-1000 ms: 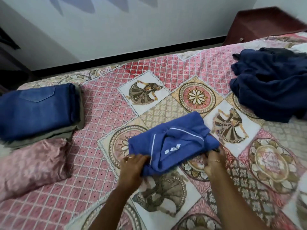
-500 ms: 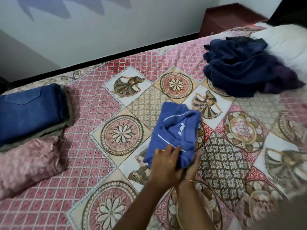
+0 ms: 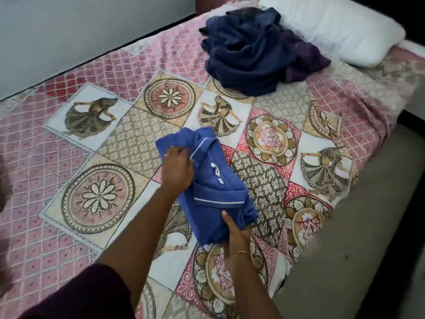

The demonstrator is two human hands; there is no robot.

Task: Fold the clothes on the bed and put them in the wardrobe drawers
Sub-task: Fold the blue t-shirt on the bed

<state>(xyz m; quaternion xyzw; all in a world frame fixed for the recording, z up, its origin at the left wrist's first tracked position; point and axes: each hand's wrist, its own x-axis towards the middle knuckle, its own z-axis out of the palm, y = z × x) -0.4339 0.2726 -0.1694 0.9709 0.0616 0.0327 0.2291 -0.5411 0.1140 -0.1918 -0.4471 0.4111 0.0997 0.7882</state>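
Blue knit fabric with white piping, the folded shirt (image 3: 213, 187), has turned from a wide bundle lying across the bed (image 3: 57, 203) to a narrow packet running from 11 o'clock to 5 o'clock, and both grips have moved from its near edge to opposite ends. The left hand (image 3: 177, 171) now closes on the far-left corner of the packet; the right hand (image 3: 236, 236) is clamped on the near end, thumb on top and fingers under the cloth. The packet appears partly raised off the bedcover at the near end, though contact along its length cannot be confirmed.

The view has swung right: the stack of folded garments seen a second ago is out of frame, and the white pillow (image 3: 333, 28) at 1 o'clock has entered. The dark navy pile (image 3: 248, 51) remains unfolded at 12 o'clock.

Judgement: folding of this shirt is complete or nearly so, and the two-ended hold suits lifting it for transfer. The pile remains to be folded. No wardrobe drawer is in view.
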